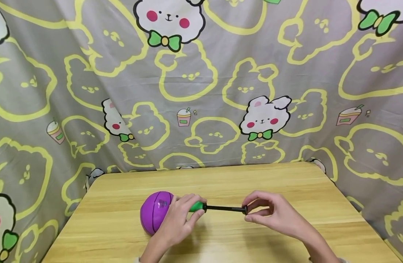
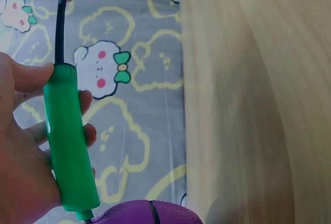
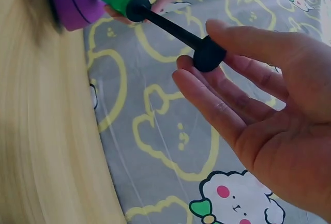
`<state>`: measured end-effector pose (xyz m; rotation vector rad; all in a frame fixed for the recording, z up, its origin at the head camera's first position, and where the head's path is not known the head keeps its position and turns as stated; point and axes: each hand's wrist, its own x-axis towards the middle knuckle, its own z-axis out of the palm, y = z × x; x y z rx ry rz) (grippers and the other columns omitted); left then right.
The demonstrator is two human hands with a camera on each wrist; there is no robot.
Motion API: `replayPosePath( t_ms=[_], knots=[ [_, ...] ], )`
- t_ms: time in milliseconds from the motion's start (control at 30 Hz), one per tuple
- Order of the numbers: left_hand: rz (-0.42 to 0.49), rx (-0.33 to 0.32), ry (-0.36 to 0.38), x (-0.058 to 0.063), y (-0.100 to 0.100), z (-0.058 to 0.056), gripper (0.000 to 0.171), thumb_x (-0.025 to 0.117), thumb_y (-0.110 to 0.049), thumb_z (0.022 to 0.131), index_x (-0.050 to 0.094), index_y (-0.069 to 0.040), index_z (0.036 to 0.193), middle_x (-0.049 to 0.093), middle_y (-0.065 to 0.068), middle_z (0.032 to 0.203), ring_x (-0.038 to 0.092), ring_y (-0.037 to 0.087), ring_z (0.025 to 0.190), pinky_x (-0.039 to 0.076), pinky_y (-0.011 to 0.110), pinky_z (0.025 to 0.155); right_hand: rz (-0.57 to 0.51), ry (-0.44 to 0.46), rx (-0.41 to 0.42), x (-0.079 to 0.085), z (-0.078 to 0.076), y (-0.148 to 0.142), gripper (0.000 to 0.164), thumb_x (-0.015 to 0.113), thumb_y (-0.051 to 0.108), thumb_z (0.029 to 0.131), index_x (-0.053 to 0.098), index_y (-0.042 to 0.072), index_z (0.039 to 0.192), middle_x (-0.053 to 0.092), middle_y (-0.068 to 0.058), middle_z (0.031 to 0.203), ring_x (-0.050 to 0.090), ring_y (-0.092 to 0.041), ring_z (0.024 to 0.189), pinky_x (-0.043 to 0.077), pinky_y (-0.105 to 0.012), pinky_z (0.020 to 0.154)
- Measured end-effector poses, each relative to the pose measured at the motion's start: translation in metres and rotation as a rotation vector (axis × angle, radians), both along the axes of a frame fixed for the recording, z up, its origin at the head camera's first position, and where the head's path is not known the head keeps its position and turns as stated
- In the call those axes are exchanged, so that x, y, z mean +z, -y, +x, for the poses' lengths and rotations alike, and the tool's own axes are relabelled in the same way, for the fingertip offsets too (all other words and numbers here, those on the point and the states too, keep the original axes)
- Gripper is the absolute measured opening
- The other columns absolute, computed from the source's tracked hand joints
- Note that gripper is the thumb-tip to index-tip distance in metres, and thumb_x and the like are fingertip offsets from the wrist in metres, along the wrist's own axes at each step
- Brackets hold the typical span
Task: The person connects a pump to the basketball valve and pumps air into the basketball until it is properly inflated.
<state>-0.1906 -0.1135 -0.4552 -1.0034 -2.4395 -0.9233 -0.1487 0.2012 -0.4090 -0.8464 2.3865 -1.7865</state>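
Observation:
A small green hand pump with a black rod joins a purple ball at its nozzle end, seen low in the left wrist view. My left hand grips the green barrel, thumb near its top collar. The black rod is drawn well out of the barrel. At its far end, my right hand pinches the round black handle between thumb and fingertips. The left hand covers much of the barrel and the ball's right side in the head view.
The wooden table lies under both hands. Behind it and along both sides hangs a grey curtain printed with yellow outlines and white cartoon animals.

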Motion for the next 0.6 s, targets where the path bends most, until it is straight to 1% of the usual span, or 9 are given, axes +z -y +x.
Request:
replayPosePath(
  t_ms=[67,133,233,433,533,600],
  knots=[
    [0.000,0.001,0.005,0.001,0.001,0.000,0.016,0.066,-0.029,0.100,0.067,-0.028,0.116,0.067,-0.017,0.112,0.062,0.003,0.106,0.039,0.043,0.087,-0.013,-0.009,-0.006,-0.001,0.000,0.000,0.025,0.078,0.009,0.091,0.069,0.006,0.114,0.070,-0.013,0.109,0.073,-0.025,0.097,0.060,-0.039,0.076],
    [0.001,0.007,0.000,0.001,0.000,0.000,0.016,0.065,-0.030,0.101,0.067,-0.028,0.117,0.067,-0.016,0.112,0.062,0.003,0.105,0.039,0.043,0.087,-0.032,-0.044,-0.023,-0.003,-0.001,0.002,0.025,0.078,0.007,0.090,0.069,0.006,0.114,0.071,-0.014,0.108,0.073,-0.025,0.096,0.060,-0.039,0.075],
    [0.003,0.025,-0.005,0.001,0.000,-0.001,0.016,0.064,-0.031,0.101,0.067,-0.028,0.117,0.067,-0.016,0.112,0.062,0.004,0.106,0.039,0.044,0.088,-0.046,-0.080,-0.074,-0.007,-0.004,0.005,0.024,0.079,0.005,0.089,0.071,0.005,0.112,0.072,-0.014,0.107,0.073,-0.023,0.097,0.060,-0.038,0.076],
    [-0.018,0.062,-0.036,-0.003,-0.003,0.001,0.017,0.066,-0.029,0.099,0.068,-0.028,0.116,0.069,-0.012,0.112,0.064,0.008,0.104,0.038,0.044,0.087,-0.068,-0.086,-0.162,-0.019,-0.008,0.016,0.024,0.083,0.007,0.084,0.076,0.004,0.107,0.075,-0.015,0.104,0.074,-0.019,0.095,0.060,-0.036,0.075],
    [-0.025,0.075,-0.045,-0.004,-0.006,0.003,0.017,0.068,-0.027,0.098,0.068,-0.027,0.114,0.069,-0.011,0.110,0.064,0.009,0.102,0.037,0.043,0.086,-0.100,-0.093,-0.187,-0.027,-0.009,0.027,0.025,0.085,0.008,0.082,0.078,0.003,0.106,0.076,-0.014,0.104,0.074,-0.020,0.094,0.060,-0.037,0.073],
    [-0.025,0.080,-0.041,-0.004,-0.007,0.005,0.018,0.069,-0.027,0.096,0.068,-0.027,0.114,0.069,-0.011,0.110,0.063,0.009,0.103,0.037,0.043,0.087,-0.123,-0.101,-0.194,-0.032,-0.010,0.034,0.025,0.085,0.006,0.081,0.078,0.001,0.105,0.076,-0.013,0.103,0.075,-0.021,0.094,0.060,-0.037,0.072]
  ],
)
